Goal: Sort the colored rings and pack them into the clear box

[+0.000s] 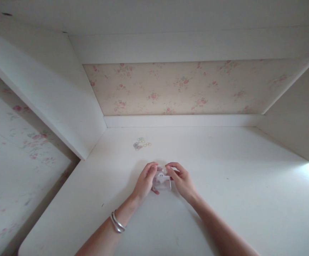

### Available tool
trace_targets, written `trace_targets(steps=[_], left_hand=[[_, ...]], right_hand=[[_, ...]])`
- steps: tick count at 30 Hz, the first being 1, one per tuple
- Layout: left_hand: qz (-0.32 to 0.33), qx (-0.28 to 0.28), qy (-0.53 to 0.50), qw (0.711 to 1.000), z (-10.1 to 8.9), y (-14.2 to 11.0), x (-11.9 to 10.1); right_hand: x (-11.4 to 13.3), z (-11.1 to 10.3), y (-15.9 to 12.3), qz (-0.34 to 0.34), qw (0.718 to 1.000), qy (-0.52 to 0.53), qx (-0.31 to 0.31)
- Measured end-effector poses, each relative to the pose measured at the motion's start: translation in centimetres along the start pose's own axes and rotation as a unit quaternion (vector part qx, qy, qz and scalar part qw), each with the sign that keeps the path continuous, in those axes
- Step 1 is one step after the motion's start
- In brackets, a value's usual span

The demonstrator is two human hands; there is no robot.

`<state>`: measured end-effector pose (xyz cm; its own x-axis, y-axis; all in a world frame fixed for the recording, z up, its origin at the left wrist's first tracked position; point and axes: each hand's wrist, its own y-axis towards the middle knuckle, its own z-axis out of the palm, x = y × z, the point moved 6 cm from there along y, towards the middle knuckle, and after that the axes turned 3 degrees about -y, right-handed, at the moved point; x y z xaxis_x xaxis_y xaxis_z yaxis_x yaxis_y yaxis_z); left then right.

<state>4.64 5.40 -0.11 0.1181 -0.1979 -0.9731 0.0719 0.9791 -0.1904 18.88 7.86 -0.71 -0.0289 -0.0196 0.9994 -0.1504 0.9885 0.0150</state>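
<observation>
A small clear plastic box [162, 183] with a whitish piece on its top is between my two hands, just above or on the white desk. My left hand [145, 179] wraps round its left side, thumb on top and a fingertip showing under the near edge. At the far right corner, my right hand [179, 179] pinches the box with thumb and fingers. What lies inside the box is too blurred to make out. Beyond my left hand lies a loose group of small thin rings [138, 145], some greenish, some grey, some yellowish.
The white desk [237, 213] has a raised back strip [183, 121] and side panels [63, 89] left and right. A shelf [186, 46] overhangs the back. Flowered wallpaper [170, 89] covers the wall. A silver bracelet [117, 222] circles my left wrist.
</observation>
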Motion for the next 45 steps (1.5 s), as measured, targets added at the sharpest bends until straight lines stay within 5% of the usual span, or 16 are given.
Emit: trace_targets(steps=[19, 26, 34, 45], left_hand=[[0.003, -0.006, 0.012, 1.000, -0.2, 0.2, 0.2], [0.010, -0.027, -0.106, 0.994, -0.8, 0.3, -0.1], [0.000, -0.023, -0.154, 0.988, -1.0, 0.5, 0.5], [-0.005, -0.007, -0.129, 0.992, -0.9, 0.6, 0.9]], right_hand=[[-0.1, -0.5, 0.2, -0.017, 0.999, -0.029, -0.039], [0.2, 0.5, -0.4, 0.089, 0.990, 0.096, 0.050], [0.3, 0.6, -0.8, 0.107, 0.978, 0.151, 0.095], [-0.1, -0.3, -0.3, 0.106, 0.985, 0.119, 0.058]])
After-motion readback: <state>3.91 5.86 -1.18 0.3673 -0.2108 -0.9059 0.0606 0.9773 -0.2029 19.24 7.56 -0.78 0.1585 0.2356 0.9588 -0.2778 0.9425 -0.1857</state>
